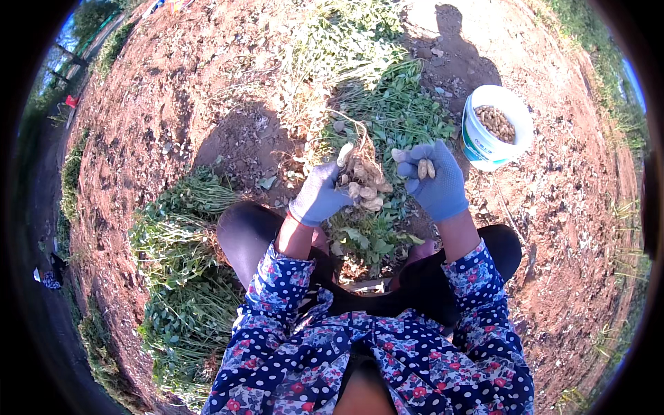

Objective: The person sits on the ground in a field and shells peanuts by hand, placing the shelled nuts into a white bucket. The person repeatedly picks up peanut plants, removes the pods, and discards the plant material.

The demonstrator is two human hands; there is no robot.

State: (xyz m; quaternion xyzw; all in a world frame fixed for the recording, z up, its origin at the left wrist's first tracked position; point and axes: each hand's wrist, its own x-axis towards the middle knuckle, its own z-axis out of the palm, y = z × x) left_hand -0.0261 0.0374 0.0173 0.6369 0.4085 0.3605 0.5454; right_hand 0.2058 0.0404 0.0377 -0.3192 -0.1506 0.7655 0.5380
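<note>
My left hand [322, 193], in a grey knitted glove with pale fingertips, holds a peanut plant by its root end. A cluster of peanut pods [367, 191] hangs among the roots beside the fingers. To its right, my right hand [434, 179], gloved alike, is turned up with a few loose peanut pods [426, 168] held against the palm by curled fingers. The hands are apart. Below them lie green peanut leaves [371, 236] between my knees.
A white plastic bucket [522, 127] partly filled with peanuts stands at the upper right. Pulled peanut plants lie in a heap [181, 290] at the left and another [358, 52] ahead. Bare soil with dry leaf litter [560, 218] surrounds them. A person [51, 279] is far off at the left edge.
</note>
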